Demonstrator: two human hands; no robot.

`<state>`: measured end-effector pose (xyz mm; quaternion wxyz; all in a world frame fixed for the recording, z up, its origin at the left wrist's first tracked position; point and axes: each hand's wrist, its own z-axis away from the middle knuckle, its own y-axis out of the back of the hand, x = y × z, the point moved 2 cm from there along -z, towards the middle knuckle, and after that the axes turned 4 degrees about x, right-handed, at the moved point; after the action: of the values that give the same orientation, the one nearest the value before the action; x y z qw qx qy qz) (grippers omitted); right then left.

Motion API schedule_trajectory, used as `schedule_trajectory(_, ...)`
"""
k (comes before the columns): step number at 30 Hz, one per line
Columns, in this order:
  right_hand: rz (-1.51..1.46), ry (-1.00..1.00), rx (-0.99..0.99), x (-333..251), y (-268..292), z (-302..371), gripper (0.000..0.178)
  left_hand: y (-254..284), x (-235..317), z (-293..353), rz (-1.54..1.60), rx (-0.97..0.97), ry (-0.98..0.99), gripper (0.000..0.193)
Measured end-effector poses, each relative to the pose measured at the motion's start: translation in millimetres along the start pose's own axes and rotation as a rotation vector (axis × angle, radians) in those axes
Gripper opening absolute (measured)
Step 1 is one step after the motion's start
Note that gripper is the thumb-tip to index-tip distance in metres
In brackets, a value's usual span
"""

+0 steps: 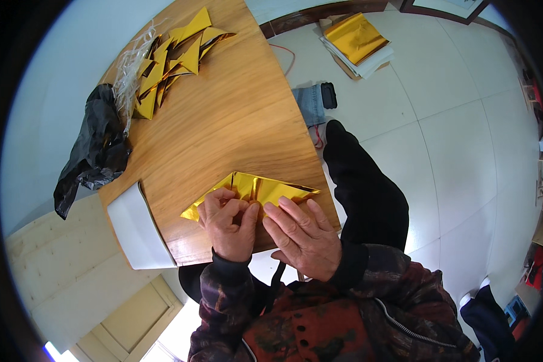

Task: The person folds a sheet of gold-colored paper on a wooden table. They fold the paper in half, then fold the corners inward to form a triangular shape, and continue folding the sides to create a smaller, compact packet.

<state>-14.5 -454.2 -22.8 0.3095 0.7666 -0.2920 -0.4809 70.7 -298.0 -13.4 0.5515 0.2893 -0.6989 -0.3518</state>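
As a right hand (308, 241) spreads over gold foil (273, 188) at the surface's (241, 127) near edge, a left hand (228, 228) curls against it, any pinch unclear, in apparent folding that calls for steady, even creasing

- Centre: I read the folded sheet (273, 189) as glossy, metallic-looking foil paper.
- Upper left: folded pieces (191, 57) show me the same glossy finish.
- Left: bag (96, 136), thin, shiny, crinkled plastic.
- Upper centre: tabletop (241, 114), smooth grained wood.
- Right: floor (452, 142), smooth glossy tile.
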Motion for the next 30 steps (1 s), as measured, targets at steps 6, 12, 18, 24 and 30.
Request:
schedule_trajectory(6,-0.014,-0.047,-0.035,4.3,-2.9,-3.3,0.081,0.9,-1.8,0.8,0.007,-0.01,0.0,0.012)
schedule_trajectory(12,-0.014,-0.054,-0.06,5.4,-3.8,-3.4,0.084,1.4,-1.6,0.5,0.013,-0.017,0.0,0.012)
schedule_trajectory(18,0.038,-0.033,-0.089,6.3,-3.8,-4.2,0.083,1.5,-1.0,0.4,0.013,-0.017,0.0,0.012)
schedule_trajectory(24,0.019,-0.048,-0.107,6.9,-2.3,-6.0,0.085,1.2,-1.5,0.5,0.024,-0.013,0.003,0.011)
schedule_trajectory(30,-0.029,-0.078,-0.11,6.7,-1.0,-7.4,0.087,0.7,-1.9,0.8,0.034,-0.004,0.014,0.01)
